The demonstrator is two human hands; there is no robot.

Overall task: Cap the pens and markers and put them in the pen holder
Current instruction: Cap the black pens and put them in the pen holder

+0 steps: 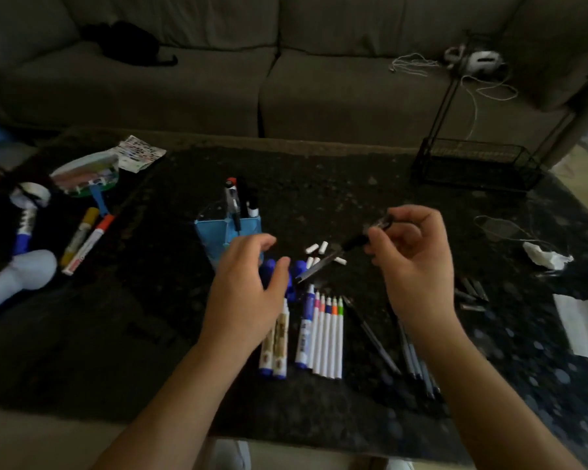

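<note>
Slim black pen (333, 259) held tilted above the dark speckled table (319, 184), pinched in right hand (411, 262) fingers. Left hand (245, 290) spread, empty, hovering over blue caps (299, 268) and uncapped white markers (326, 337). Blue plastic pen holder (224, 232) behind contains several capped pens.

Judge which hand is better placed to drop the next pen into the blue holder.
Probably the right hand: it already grips a dark pen above the table. The left hand is empty and open, though it hovers closer to the blue holder.
</note>
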